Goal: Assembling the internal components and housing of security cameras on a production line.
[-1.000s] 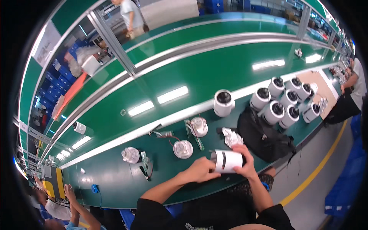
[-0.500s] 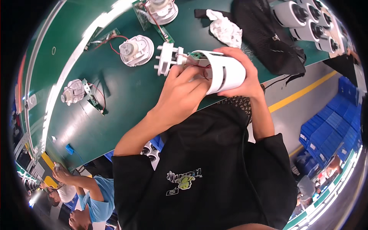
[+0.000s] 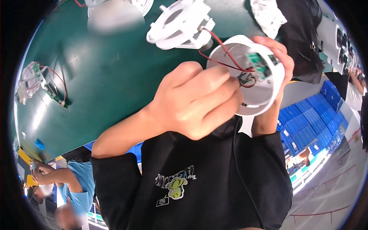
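Note:
My right hand (image 3: 276, 50) wraps around a white round housing (image 3: 257, 100) held close to my chest, its open end facing me. Inside sit a small green circuit board (image 3: 257, 64) and a black connector with wires. My left hand (image 3: 195, 99) is closed, its fingertips pinching the wiring at the housing's mouth. Thin red wires (image 3: 216, 40) run from the housing up to a white plastic base piece (image 3: 178, 25) lying on the green table (image 3: 99, 80).
A loose circuit board with red wires (image 3: 42, 82) lies at the table's left. A black bag (image 3: 303, 42) and white parts (image 3: 268, 15) are at upper right. Blue crates (image 3: 306, 122) stand on the floor. A person in a blue shirt (image 3: 73, 184) works at lower left.
The view has dropped and closed in on my hands. The housing has turned its open end toward me, and my left hand's fingers have gone to the wiring inside it.

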Motion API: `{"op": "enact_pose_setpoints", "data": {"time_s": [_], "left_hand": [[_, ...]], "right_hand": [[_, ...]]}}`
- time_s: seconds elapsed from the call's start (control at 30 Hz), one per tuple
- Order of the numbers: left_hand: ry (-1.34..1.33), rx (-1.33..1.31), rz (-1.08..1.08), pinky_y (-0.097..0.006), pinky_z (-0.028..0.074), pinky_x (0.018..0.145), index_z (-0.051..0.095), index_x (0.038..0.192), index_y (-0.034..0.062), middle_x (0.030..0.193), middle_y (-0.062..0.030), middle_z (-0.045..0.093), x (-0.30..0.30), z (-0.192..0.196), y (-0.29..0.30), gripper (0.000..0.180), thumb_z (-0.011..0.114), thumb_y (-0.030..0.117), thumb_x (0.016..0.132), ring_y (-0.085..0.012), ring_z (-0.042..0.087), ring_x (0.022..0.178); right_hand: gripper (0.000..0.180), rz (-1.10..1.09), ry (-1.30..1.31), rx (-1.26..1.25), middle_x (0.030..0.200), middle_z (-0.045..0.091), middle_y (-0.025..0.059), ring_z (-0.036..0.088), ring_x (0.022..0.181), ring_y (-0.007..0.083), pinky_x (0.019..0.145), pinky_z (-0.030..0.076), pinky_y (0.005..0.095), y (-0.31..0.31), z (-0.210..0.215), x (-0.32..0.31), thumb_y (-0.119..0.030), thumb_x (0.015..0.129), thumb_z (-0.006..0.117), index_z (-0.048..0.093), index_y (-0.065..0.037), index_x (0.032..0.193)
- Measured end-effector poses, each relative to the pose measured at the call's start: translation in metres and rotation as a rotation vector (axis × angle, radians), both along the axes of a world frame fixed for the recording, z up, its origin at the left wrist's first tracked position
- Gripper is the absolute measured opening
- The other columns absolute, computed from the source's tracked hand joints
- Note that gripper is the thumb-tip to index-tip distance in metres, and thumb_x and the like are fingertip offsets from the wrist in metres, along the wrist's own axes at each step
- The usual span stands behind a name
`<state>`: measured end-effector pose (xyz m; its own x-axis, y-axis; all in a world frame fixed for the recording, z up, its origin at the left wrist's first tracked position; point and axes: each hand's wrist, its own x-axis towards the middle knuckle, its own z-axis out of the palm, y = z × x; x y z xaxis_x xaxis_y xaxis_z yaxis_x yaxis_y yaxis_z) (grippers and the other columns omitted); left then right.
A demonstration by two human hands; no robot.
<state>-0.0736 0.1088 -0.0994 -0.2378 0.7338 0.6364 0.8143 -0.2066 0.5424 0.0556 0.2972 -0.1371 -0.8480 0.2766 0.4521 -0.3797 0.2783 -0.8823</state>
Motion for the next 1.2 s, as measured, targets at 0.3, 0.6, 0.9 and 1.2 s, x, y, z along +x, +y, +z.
{"op": "enact_pose_setpoints", "data": {"time_s": [0.3,0.6,0.9,1.2], "left_hand": [[-0.070,-0.165,0.039,-0.026,0.044,0.054,0.070,0.079,0.0066,0.086,-0.0004,0.065,-0.003,0.005,0.000,0.029,0.063,0.014,0.052,-0.0174,0.055,0.074],[-0.148,-0.056,-0.050,-0.025,0.043,0.051,0.070,0.078,0.0050,0.081,-0.0025,0.065,-0.009,-0.003,-0.002,0.033,0.061,0.015,0.048,-0.0166,0.055,0.068],[-0.058,-0.036,-0.116,-0.023,0.042,0.053,0.073,0.089,0.0073,0.086,-0.0022,0.067,-0.015,-0.006,-0.009,0.038,0.063,0.013,0.052,-0.0143,0.052,0.066],[-0.360,-0.345,-0.284,-0.033,0.050,0.055,0.064,0.090,-0.0029,0.092,-0.0116,0.066,-0.032,0.027,-0.019,0.039,0.078,0.017,0.059,-0.0263,0.063,0.072]], "right_hand": [[0.075,-0.063,-0.197,-0.061,0.120,0.051,0.0298,0.059,0.106,0.0368,0.089,0.051,0.0405,0.001,0.002,0.009,-0.021,0.068,0.082,0.042,0.000,0.128],[0.074,0.012,-0.025,-0.097,0.121,0.051,0.0307,0.059,0.105,0.0373,0.089,0.051,0.0398,-0.001,-0.001,0.003,-0.019,0.069,0.082,0.043,0.000,0.129],[0.079,0.133,-0.015,-0.003,0.120,0.052,0.0318,0.058,0.108,0.0354,0.089,0.050,0.0378,0.004,0.002,-0.002,-0.024,0.066,0.084,0.044,0.002,0.129],[0.050,0.047,-0.164,0.174,0.121,0.048,0.0294,0.056,0.109,0.0339,0.089,0.051,0.0377,0.000,0.009,0.002,-0.023,0.090,0.058,0.036,-0.010,0.132]]}}
